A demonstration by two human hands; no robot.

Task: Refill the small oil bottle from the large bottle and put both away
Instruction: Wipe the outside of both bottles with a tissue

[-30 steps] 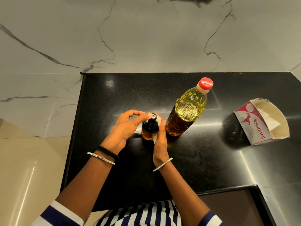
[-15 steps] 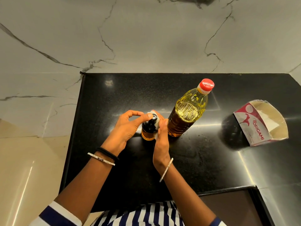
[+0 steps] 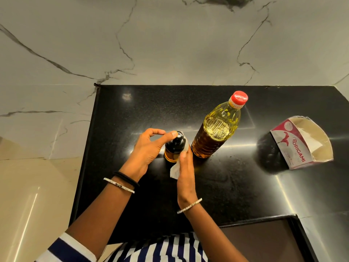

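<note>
Gripping tissue (image 3: 174, 171) against glossy small bottle (image 3: 172, 150), right hand (image 3: 186, 173); curled left hand (image 3: 146, 152) thumbs cap (image 3: 178, 136).

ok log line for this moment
left hand: thumb on small oil bottle top; right hand: holds tissue against its side; large oil bottle: capped

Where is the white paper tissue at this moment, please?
In the head view, the white paper tissue is held by the right hand against the small dark oil bottle, just left of the large red-capped oil bottle.
</note>
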